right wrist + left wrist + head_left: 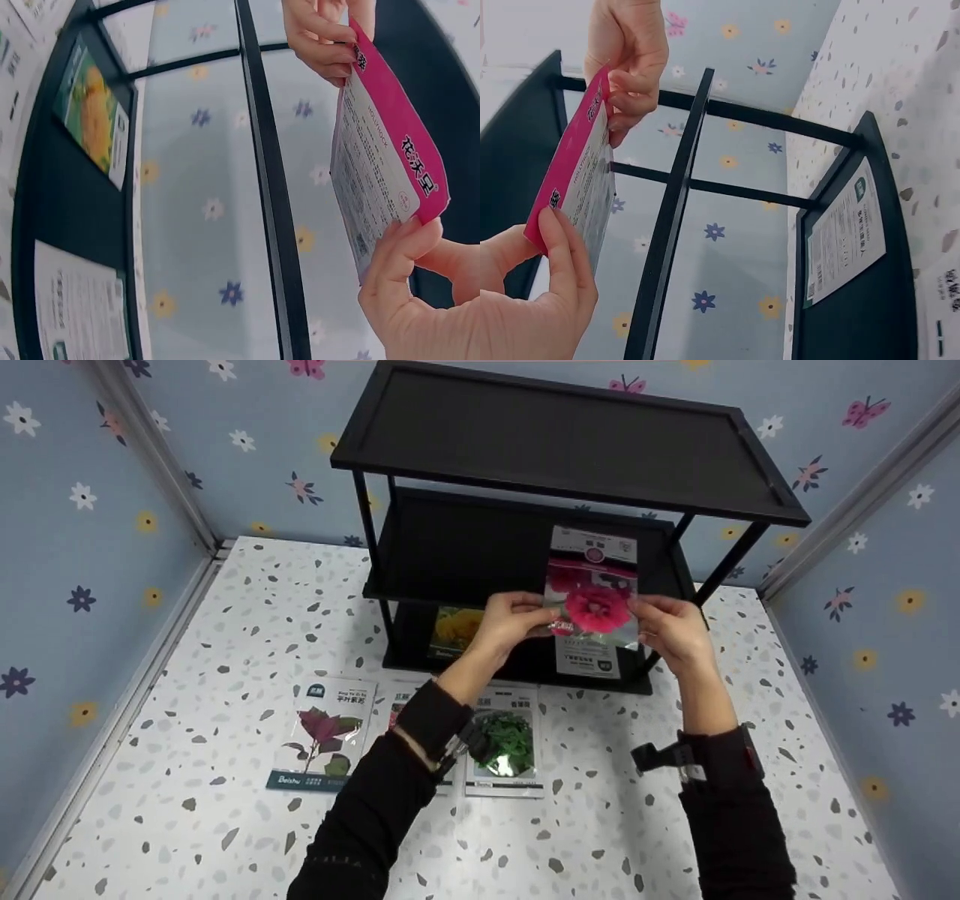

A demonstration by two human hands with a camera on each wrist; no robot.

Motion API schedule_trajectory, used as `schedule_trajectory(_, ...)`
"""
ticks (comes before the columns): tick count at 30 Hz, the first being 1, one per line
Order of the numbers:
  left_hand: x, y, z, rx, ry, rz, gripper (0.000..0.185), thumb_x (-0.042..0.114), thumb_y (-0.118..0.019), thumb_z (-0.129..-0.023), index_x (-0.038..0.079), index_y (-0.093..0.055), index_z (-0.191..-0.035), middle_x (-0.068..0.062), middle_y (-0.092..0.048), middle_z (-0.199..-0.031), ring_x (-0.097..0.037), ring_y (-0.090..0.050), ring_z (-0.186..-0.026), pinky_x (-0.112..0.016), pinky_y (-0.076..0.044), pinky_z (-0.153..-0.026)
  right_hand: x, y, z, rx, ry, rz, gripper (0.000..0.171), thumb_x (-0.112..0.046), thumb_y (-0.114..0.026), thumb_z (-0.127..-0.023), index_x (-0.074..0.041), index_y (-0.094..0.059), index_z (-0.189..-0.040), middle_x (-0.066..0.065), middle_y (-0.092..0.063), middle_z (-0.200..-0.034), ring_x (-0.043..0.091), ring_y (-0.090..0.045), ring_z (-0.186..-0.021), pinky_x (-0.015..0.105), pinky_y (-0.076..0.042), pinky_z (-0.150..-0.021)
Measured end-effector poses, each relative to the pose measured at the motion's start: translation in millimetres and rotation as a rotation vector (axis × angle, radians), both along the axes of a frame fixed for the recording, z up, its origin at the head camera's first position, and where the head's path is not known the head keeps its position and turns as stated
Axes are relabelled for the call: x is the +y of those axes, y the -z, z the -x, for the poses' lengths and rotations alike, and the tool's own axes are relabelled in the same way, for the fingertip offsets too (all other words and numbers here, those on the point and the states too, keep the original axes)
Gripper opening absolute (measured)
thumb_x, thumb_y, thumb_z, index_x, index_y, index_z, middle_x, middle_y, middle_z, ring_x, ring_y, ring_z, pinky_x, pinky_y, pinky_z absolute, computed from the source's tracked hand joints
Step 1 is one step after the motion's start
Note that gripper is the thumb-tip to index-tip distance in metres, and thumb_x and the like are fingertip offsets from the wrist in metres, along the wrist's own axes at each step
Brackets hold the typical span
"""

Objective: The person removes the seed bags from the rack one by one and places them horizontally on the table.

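Note:
A seed packet with a pink flower picture [594,600] is held up in front of the black three-tier shelf [570,442]. My left hand [512,621] pinches its left edge and my right hand [671,626] pinches its right edge. In the left wrist view the packet [574,176] shows edge-on with its pink top between both hands. The right wrist view shows the same packet [386,157], its printed back facing the camera. A yellow-flower packet [455,631] lies on the shelf's bottom tier.
Three more seed packets lie on the speckled tabletop [225,607] in front of the shelf: a purple-leaf one [324,733], a green-leaf one [505,742], and one mostly hidden under my left forearm [401,705]. Flowered blue walls [90,510] close in the table on three sides.

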State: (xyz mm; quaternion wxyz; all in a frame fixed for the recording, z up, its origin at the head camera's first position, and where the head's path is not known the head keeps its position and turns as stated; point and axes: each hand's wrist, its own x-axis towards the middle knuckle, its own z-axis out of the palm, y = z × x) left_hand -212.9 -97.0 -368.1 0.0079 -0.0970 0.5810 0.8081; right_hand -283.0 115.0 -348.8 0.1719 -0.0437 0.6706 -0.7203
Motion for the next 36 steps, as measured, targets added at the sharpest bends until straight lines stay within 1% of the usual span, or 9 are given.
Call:
schedule_trajectory(3, -5.4, 8.6, -18.5, 0.007, 0.014, 0.016, 0.031, -0.001, -0.063, -0.079, -0.009, -0.053, -0.108, -0.016, -0.06, -0.092, -0.021, -0.06, -0.083, -0.029, -0.05, -0.074, -2.4, 8.1, -15.4, 0.034, -0.015, 0.031, 0.005, -0.001, -0.057, -0.085, 0.0, -0.058, -0.09, 0.003, -0.059, -0.071, 0.008, -0.048, -0.053, 0.017, -0.044, -0.046)
schedule_trajectory(6, -10.7, 19.0, -36.4, 0.015, 0.019, 0.038, 0.029, 0.0, -0.065, -0.078, -0.008, -0.055, -0.104, -0.013, -0.061, -0.088, -0.019, -0.06, -0.079, -0.029, -0.05, -0.075, -6.0, 18.0, -31.5, 0.076, -0.037, 0.054, 0.006, 0.002, -0.056, -0.084, 0.002, -0.057, -0.09, 0.003, -0.061, -0.071, 0.009, -0.05, -0.054, 0.018, -0.045, -0.046)
schedule_trajectory(9, -13.8, 29.4, -52.6, 0.037, 0.014, 0.047, 0.028, 0.0, -0.067, -0.076, -0.008, -0.055, -0.101, -0.01, -0.061, -0.084, -0.017, -0.059, -0.074, -0.03, -0.051, -0.073, -9.5, 28.3, -46.5, 0.118, -0.037, 0.04, 0.008, 0.004, -0.055, -0.084, 0.004, -0.056, -0.092, 0.004, -0.061, -0.07, 0.01, -0.05, -0.054, 0.019, -0.046, -0.047)
schedule_trajectory(13, -16.3, 42.6, -74.1, 0.064, -0.001, 0.056, 0.029, 0.0, -0.068, -0.075, -0.008, -0.055, -0.1, -0.008, -0.061, -0.08, -0.015, -0.059, -0.07, -0.029, -0.051, -0.068, -13.5, 42.8, -64.8, 0.151, -0.002, 0.007, 0.01, 0.006, -0.056, -0.082, 0.009, -0.056, -0.092, 0.006, -0.06, -0.07, 0.012, -0.051, -0.054, 0.02, -0.046, -0.046)
schedule_trajectory(19, -16.8, 61.2, -101.4, 0.082, -0.011, 0.103, 0.031, 0.004, -0.069, -0.075, -0.008, -0.055, -0.099, -0.007, -0.059, -0.082, -0.014, -0.057, -0.073, -0.029, -0.049, -0.067, -15.9, 61.3, -87.8, 0.177, 0.015, -0.022, 0.012, 0.006, -0.057, -0.081, 0.013, -0.055, -0.091, 0.01, -0.06, -0.072, 0.014, -0.053, -0.057, 0.022, -0.047, -0.047)
schedule_trajectory(22, -15.4, 69.7, -110.8, 0.08, -0.015, 0.111, 0.032, 0.004, -0.07, -0.074, -0.01, -0.054, -0.099, -0.007, -0.058, -0.083, -0.014, -0.056, -0.073, -0.026, -0.048, -0.066, -16.1, 69.8, -96.3, 0.171, 0.018, -0.029, 0.012, 0.007, -0.057, -0.082, 0.014, -0.055, -0.091, 0.011, -0.06, -0.072, 0.015, -0.055, -0.058, 0.022, -0.047, -0.047)
schedule_trajectory(26, -13.3, 81.0, -119.6, 0.069, -0.023, 0.102, 0.034, 0.003, -0.07, -0.074, -0.012, -0.053, -0.099, -0.009, -0.057, -0.084, -0.014, -0.057, -0.073, -0.023, -0.048, -0.066, -15.6, 81.2, -105.1, 0.136, 0.027, -0.036, 0.012, 0.006, -0.056, -0.082, 0.014, -0.054, -0.091, 0.01, -0.06, -0.072, 0.014, -0.056, -0.06, 0.022, -0.048, -0.048)
schedule_trajectory(30, -11.9, 90.6, -126.1, 0.062, -0.028, 0.101, 0.034, 0.002, -0.069, -0.073, -0.013, -0.053, -0.099, -0.011, -0.057, -0.085, -0.015, -0.057, -0.075, -0.024, -0.049, -0.07, -14.9, 91.8, -112.1, 0.097, 0.033, -0.048, 0.014, 0.005, -0.056, -0.083, 0.014, -0.054, -0.093, 0.01, -0.061, -0.074, 0.014, -0.056, -0.062, 0.023, -0.049, -0.05)
schedule_trajectory(36, -11.3, 101.6, -132.9, 0.059, -0.023, 0.091, 0.035, 0.001, -0.069, -0.073, -0.015, -0.052, -0.1, -0.009, -0.059, -0.083, -0.014, -0.057, -0.074, -0.024, -0.049, -0.069, -14.0, 105.4, -119.9, 0.093, 0.026, -0.055, 0.018, 0.004, -0.057, -0.082, 0.017, -0.053, -0.095, 0.013, -0.061, -0.075, 0.015, -0.057, -0.062, 0.025, -0.05, -0.05)
